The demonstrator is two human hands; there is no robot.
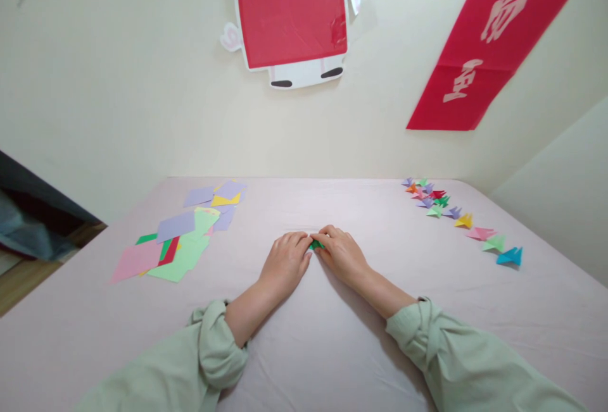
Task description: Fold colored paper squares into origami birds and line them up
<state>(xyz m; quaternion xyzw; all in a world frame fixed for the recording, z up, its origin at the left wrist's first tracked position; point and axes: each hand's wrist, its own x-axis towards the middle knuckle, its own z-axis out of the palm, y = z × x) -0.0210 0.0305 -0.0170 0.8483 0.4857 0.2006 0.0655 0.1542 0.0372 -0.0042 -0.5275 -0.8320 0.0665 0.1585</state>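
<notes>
Between my two hands, at the middle of the table, is a small piece of green paper (315,244), folded and mostly covered by my fingers. My left hand (286,261) grips its left side, with thumb and fingers closed at its edge. From the other side my right hand (342,255) pinches the paper, fingertips bent over its top. Both hands rest low, on or just above the cloth. The exact shape of the fold is hidden.
Loose coloured paper sheets (175,228) lie overlapping on the left of the pale pink tablecloth (304,349). Along the right runs a slanting row of several small folded paper figures, a blue one (510,257) nearest. A wall (142,83) with red decorations rises behind.
</notes>
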